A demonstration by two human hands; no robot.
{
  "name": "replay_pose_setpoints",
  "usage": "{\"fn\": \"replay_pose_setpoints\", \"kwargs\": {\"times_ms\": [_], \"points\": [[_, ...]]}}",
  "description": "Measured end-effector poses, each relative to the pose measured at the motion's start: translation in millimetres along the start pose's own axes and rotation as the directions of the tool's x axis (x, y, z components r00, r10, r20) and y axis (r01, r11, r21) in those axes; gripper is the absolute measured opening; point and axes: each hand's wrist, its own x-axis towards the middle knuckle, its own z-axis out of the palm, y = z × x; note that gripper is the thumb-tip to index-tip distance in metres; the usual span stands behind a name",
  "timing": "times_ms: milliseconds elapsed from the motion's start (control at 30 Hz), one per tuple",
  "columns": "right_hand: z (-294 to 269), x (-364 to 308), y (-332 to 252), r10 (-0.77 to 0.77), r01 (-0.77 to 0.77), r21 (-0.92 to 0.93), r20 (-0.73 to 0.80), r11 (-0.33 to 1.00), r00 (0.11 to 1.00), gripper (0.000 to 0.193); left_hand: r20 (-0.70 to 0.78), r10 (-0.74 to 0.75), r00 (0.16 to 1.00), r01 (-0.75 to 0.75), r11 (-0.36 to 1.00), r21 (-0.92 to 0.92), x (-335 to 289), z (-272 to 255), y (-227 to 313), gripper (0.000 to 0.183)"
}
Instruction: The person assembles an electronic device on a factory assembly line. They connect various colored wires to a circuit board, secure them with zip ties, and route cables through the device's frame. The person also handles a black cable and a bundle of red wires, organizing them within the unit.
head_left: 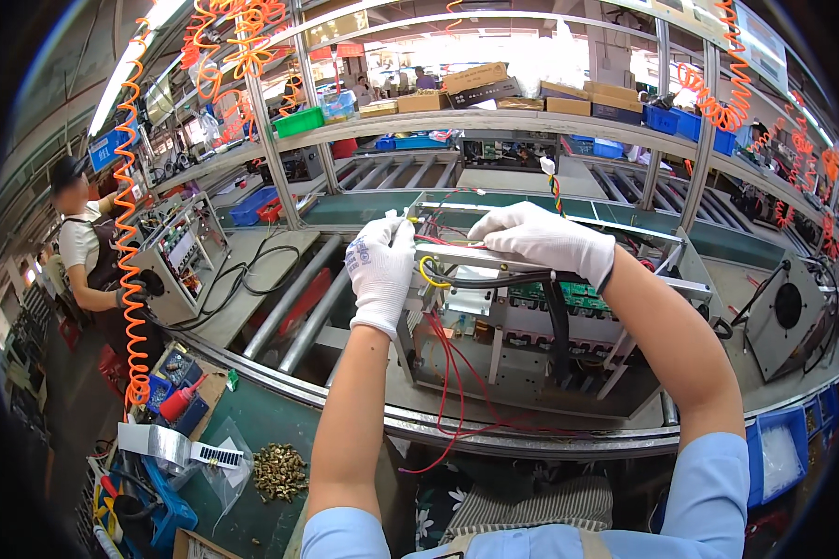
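An open metal chassis [531,365] with a green circuit board [569,296] inside sits on the conveyor line in front of me. My white-gloved left hand [380,265] is closed at the chassis's far left corner, its fingertips pinched together; what they hold is too small to tell. Over the top rail reaches my gloved right hand [548,244], fingers bent and closed beside thin wires; their grip is partly hidden. A yellow wire loop [433,272] lies between the hands. Red wires [455,382] hang down the front, and a thick black cable [557,326] drops on the right.
Brass fittings [280,471] lie piled on the green bench at lower left, near a red bottle [179,401] and blue bins. A co-worker [89,242] stands at left by another chassis [179,256]. Orange coiled hoses [132,279] hang down. Boxes line the shelf [494,121].
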Motion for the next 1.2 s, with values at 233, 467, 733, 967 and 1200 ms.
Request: {"fn": "replay_pose_setpoints", "kwargs": {"times_ms": [233, 467, 733, 967, 1200], "points": [[-18, 12, 18, 0.042, -0.064, 0.138, 0.156, 0.988, 0.987, 0.031, 0.053, -0.139, 0.989, 0.146, 0.972, -0.182, 6, 1, 4, 0.028], [-8, 11, 22, -0.035, 0.026, 0.131, 0.067, 0.991, 0.997, 0.022, 0.016, -0.097, 0.995, 0.098, 0.99, -0.104, 3, -3, 11, 0.028], [14, -22, -18, -0.189, 0.18, -0.482, 0.031, 0.858, 0.982, 0.068, -0.058, -0.056, 0.997, 0.051, 0.995, -0.082, -2, 8, 0, 0.022], [19, -20, -14, -0.109, 0.08, -0.424, -0.044, 0.902, 0.993, 0.048, 0.004, -0.126, 0.992, 0.126, 0.986, -0.106, -2, 5, 13, 0.026], [24, -13, -18, -0.068, 0.056, -0.428, -0.014, 0.902, 0.998, 0.043, -0.249, -0.227, 0.942, -0.018, 0.703, -0.711, -14, -13, -3, 0.021]]}}
